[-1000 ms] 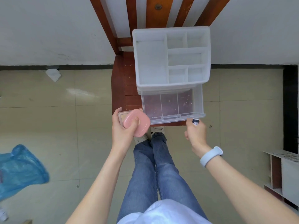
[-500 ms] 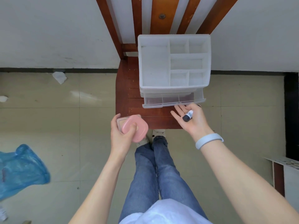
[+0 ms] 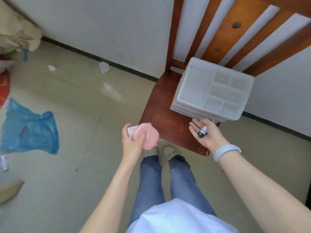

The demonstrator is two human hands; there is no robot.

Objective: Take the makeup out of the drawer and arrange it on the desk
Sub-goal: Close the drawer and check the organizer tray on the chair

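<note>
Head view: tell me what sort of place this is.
Probably a spare or storage room in a home, not a tidy dressing area. A white plastic organizer stands on a wooden chair instead of a desk, and a blue plastic bag and paper scraps lie on the tiled floor.

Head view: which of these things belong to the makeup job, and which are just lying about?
Job: pink compact in left hand; small dark bottle in right hand; white drawer organiser.

Lying about: blue plastic bag; paper scraps; cardboard.
</note>
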